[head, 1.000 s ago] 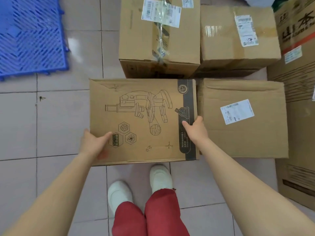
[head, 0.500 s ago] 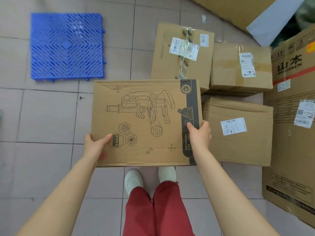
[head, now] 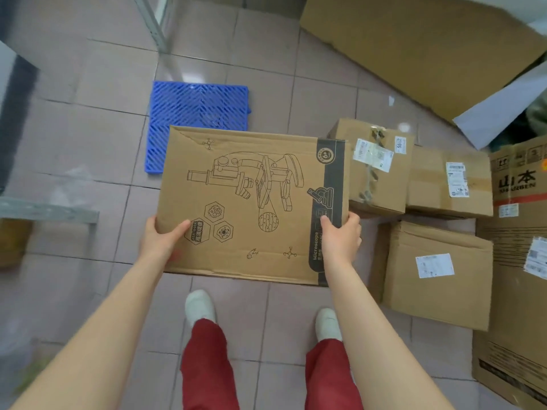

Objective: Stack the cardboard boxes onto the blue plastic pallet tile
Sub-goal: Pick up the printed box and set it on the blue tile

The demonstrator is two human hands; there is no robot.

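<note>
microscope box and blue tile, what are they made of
Microscope box: looks like plain brown corrugated cardboard, matte, with black line printing and creased edges. Blue tile: apparently moulded plastic, slightly glossy, an open slatted grid.

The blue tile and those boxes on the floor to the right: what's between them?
In the head view, the held microscope box covers most of that stretch; beyond it shows bare floor.

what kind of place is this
Most likely a storeroom or small warehouse corner. Sealed cardboard boxes with shipping labels sit grouped on a tiled floor, a blue plastic pallet tile lies ready for stacking, and flattened cardboard leans nearby. A metal shelf frame stands behind.
</note>
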